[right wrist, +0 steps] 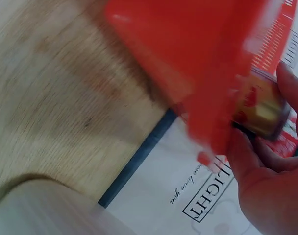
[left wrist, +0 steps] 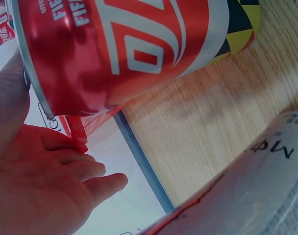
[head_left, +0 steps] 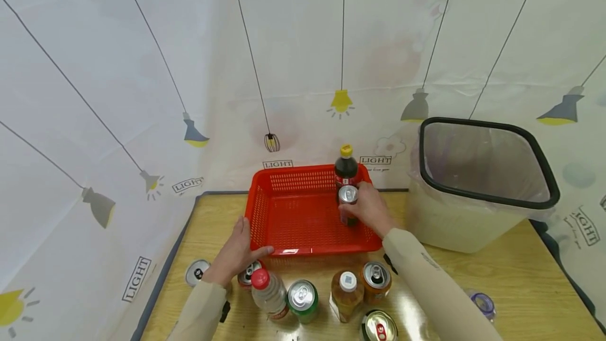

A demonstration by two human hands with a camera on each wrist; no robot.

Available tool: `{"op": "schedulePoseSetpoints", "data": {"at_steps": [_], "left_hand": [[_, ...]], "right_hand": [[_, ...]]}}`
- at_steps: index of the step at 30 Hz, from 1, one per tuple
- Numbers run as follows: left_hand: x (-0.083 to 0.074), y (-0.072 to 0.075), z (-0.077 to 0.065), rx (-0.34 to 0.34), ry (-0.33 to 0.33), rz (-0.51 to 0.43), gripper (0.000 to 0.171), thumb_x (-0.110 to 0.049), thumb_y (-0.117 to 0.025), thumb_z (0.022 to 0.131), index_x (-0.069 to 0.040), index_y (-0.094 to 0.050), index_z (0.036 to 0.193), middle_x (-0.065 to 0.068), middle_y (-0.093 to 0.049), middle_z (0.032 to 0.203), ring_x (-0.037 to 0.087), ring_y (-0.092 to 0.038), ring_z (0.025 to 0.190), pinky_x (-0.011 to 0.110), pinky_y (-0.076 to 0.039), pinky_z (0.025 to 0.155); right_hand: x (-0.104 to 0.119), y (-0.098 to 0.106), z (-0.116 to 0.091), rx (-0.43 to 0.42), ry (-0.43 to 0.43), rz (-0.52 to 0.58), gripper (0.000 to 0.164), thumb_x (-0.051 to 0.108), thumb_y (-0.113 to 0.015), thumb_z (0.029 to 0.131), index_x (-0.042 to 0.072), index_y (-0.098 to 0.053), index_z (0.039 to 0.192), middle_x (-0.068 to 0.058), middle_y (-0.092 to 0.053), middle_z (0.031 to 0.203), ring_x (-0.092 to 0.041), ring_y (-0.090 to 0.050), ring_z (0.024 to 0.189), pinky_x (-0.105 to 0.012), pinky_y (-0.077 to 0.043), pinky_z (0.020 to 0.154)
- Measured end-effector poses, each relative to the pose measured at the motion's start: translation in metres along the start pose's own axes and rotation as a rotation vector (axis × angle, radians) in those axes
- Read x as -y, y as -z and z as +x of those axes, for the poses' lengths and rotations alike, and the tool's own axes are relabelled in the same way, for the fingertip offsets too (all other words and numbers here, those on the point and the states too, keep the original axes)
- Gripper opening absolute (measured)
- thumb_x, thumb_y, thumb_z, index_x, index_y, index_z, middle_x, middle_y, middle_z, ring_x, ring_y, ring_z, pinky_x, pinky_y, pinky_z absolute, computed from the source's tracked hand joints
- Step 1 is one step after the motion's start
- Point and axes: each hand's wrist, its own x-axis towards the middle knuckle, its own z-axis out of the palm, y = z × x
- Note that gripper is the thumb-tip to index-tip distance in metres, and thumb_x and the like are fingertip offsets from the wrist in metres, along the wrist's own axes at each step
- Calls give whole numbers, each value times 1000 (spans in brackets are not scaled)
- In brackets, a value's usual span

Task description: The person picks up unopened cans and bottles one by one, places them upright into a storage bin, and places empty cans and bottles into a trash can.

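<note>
Inside the red plastic basket, near its right end, my right hand grips a small drink can with a silver top. The right wrist view shows this can's yellow and red side between thumb and fingers. Behind it in the basket stands a dark cola bottle with a yellow cap. At the basket's front left corner rests my left hand, thumb along the front rim and fingers straight against the left wall. A red can looms close to that hand in the left wrist view.
Before the basket stand a clear red-capped bottle, a green can, a white-capped bottle, an orange can and a black-and-gold can. Another can is at left. A lined bin stands right.
</note>
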Motion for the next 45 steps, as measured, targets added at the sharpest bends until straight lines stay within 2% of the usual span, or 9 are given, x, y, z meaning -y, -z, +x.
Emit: {"op": "schedulePoseSetpoints", "data": {"at_steps": [8,11,16,21,24,29,35,40,45], "left_hand": [[-1,0,-2,-1,5,-13,119,-48,-78,91,9,-1,161,32,-3,168,49,-14,154,60,-25,120],[0,-1,0,-2,-5,-5,119,-51,-76,92,9,-1,161,32,-3,168,49,-14,154,59,-25,121],[3,-2,1,-9,-24,19,118,-54,-74,93,12,-3,159,34,-2,167,49,-13,153,58,-24,122],[3,-1,3,-6,-7,22,121,-57,-74,91,11,-2,160,33,-3,167,49,-13,154,59,-24,121],[2,-2,3,-4,-5,22,122,-58,-74,90,10,-2,160,33,-3,167,48,-13,154,59,-25,121],[2,-3,1,-9,-11,20,123,-59,-74,89,11,-3,160,34,-5,167,49,-15,153,60,-26,120],[1,-2,1,9,4,15,123,-61,-73,90,11,-2,161,33,-4,167,49,-13,154,60,-24,121],[0,-1,1,12,25,0,126,-63,-73,88,9,-1,161,33,-4,168,50,-13,153,61,-25,120],[-1,0,2,18,29,9,124,-61,-73,89,9,1,161,33,-3,168,49,-12,154,60,-25,120]], "right_hand": [[10,15,-18,-1,17,97,58,28,-84,89,-3,-56,129,-17,-66,119,-28,-65,101,-47,-57,94],[16,24,-28,-38,44,79,61,33,-80,92,-3,-55,134,-20,-64,124,-32,-63,107,-51,-55,98],[28,42,-48,-106,80,77,62,39,-76,95,2,-54,140,-19,-59,136,-36,-58,121,-57,-48,106],[34,58,-73,-137,90,115,79,44,-72,97,0,-40,154,-23,-44,155,-43,-44,141,-62,-37,114],[31,63,-89,-154,109,134,84,46,-69,98,-3,-34,157,-26,-38,160,-45,-35,147,-63,-30,118],[23,60,-118,-205,177,178,76,43,-66,102,-5,-38,154,-26,-39,159,-44,-35,147,-63,-28,119],[8,48,-151,-299,288,218,59,28,-65,103,-5,-47,148,-23,-41,159,-45,-40,144,-65,-36,113],[-6,42,-171,-325,328,228,54,21,-64,104,0,-47,150,-17,-42,159,-39,-45,139,-54,-43,108],[-22,36,-190,-329,356,241,53,15,-66,101,7,-49,151,-11,-50,153,-33,-51,133,-21,-37,109]]}}
